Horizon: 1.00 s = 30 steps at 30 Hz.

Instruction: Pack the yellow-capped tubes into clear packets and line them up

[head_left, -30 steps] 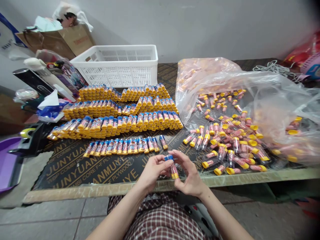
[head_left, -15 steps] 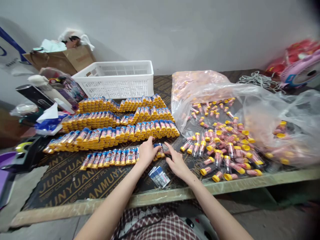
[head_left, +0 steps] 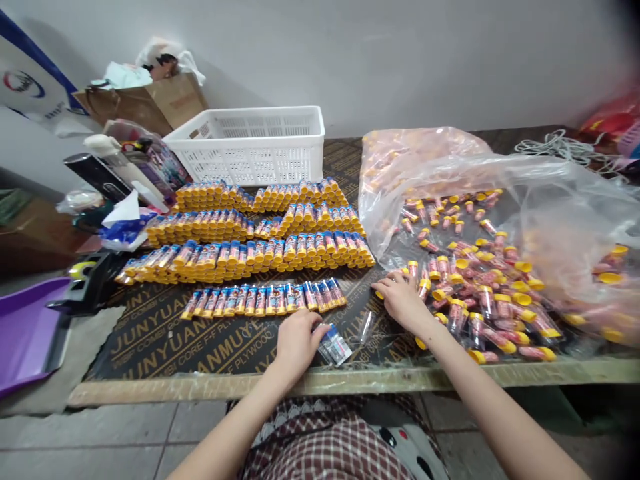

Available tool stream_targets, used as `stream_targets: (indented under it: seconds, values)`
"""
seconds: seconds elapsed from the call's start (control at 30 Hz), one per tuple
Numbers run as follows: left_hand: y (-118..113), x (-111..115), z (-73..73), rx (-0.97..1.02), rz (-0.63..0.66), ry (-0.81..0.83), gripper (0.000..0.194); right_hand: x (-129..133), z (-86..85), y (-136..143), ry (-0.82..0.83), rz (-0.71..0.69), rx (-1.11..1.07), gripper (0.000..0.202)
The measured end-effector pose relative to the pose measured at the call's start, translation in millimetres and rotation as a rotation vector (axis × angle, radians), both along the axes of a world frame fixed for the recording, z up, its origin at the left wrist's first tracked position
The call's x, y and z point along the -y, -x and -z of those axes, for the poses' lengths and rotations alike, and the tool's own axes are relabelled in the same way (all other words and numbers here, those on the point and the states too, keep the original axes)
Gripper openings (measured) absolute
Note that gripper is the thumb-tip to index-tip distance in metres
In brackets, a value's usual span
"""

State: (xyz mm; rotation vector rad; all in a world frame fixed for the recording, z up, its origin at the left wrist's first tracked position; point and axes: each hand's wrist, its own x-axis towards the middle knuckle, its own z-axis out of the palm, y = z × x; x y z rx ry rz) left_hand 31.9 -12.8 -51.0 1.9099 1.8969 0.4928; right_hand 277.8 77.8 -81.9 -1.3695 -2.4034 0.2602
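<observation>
Left fingers (head_left: 319, 335) touch flat sleeves (head_left: 337, 347), long axes slanting, blue ends farthest.

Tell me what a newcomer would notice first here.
Probably the stacked rows of yellow-capped tubes across the middle of the table, in front of a white basket. Next, the loose heap of similar tubes on the right, spread before a clear plastic bag.
</observation>
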Motion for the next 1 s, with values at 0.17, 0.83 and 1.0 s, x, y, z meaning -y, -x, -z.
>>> stream_targets:
  seconds: [0.17, 0.83, 1.0]
  values:
    - [-5, 14, 17.0, 0.029, -0.055, 0.058, 0.009, 7, -5.2, 5, -0.077, 0.030, -0.055, 0.024]
    - [0, 13, 15.1, 0.140, -0.165, 0.074, 0.009, 84, -17.9, 34, 0.153, 0.089, -0.693, 0.014]
    - [1, 12, 14.0, 0.359, -0.216, 0.043, 0.013, 93, -19.7, 40, 0.215, 0.087, -0.801, 0.020]
